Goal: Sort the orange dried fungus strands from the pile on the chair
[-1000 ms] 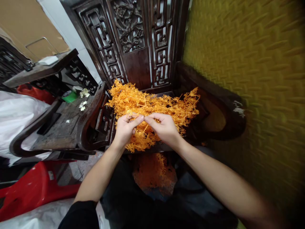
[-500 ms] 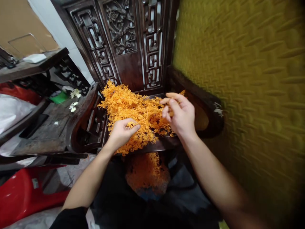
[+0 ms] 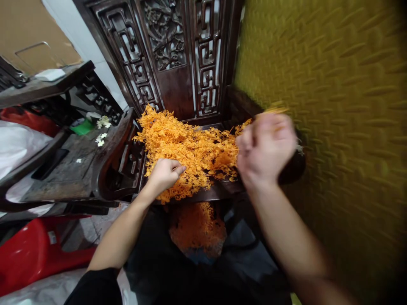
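A heap of thin, branching orange plastic sprigs (image 3: 187,148) covers the seat of a dark carved wooden chair (image 3: 176,91). At the heap's front left, my left hand (image 3: 163,176) is closed, thumb pressed to the fingers, with a trace of orange between them. My right hand (image 3: 267,148) is raised over the chair's right side and smeared by motion. Its fingers are curled, and yellow-orange strands (image 3: 276,109) stick out above them. More orange sprigs (image 3: 199,231) lie lower down, below the seat's front edge and between my legs.
A second dark wooden chair (image 3: 63,182) at the left bears small pale pieces (image 3: 101,139) and a green roll (image 3: 82,126). A red plastic stool (image 3: 25,254) stands low at the left. An olive textured panel (image 3: 333,106) closes off the right side.
My right hand has swung right, away from the heap and nearer the panel, with strands now showing above it. My left hand has stayed nearly in place, its fingers closed tighter.
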Available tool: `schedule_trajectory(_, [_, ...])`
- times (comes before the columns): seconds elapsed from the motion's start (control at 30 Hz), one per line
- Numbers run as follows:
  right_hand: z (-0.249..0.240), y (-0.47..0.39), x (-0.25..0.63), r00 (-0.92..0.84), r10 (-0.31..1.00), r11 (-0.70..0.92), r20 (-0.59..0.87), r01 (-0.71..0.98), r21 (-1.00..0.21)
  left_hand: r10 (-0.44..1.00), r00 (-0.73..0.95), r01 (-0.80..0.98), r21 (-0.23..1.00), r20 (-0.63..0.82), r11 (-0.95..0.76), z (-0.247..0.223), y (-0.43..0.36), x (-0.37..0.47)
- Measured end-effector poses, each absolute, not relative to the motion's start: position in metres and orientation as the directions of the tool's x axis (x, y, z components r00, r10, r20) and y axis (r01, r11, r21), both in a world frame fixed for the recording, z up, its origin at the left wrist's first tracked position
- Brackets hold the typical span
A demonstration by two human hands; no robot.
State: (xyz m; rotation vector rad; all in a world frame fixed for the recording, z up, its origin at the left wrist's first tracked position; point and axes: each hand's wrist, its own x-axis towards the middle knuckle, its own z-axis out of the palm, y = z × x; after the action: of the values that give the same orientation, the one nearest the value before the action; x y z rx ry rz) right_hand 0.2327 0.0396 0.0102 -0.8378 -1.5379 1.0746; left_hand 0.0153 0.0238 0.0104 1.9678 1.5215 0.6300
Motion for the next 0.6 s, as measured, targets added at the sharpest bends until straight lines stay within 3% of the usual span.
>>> schedule_trajectory(0.07, [0.014,0.044,0.235,-0.192,0.933,0.295,0.303,-0.073,-0.953,0.990,0.137,0.556,0.824,0.039,-0.110,0.009,0.029,0.009])
schedule_trajectory(0.17, [0.015,0.046,0.233,-0.105,0.961,0.236,0.255,-0.169,-0.957,0.998,-0.028,0.194,0.980,0.056,-0.050,0.014,0.033,0.000])
schedule_trajectory(0.3, [0.010,0.036,0.225,-0.025,0.971,0.224,0.239,-0.268,-0.937,0.997,-0.079,-0.138,0.990,0.002,-0.013,0.027,0.033,-0.007])
schedule_trajectory(0.47, [0.009,0.025,0.220,-0.062,0.966,0.234,0.252,-0.207,-0.950,0.979,-0.056,-0.293,0.935,0.195,-0.202,0.046,0.023,-0.009])
schedule_trajectory(0.6, [0.014,0.024,0.222,-0.030,0.945,0.316,0.325,-0.164,-0.934,0.956,-0.026,-0.265,0.921,0.291,-0.287,0.048,0.015,-0.003])
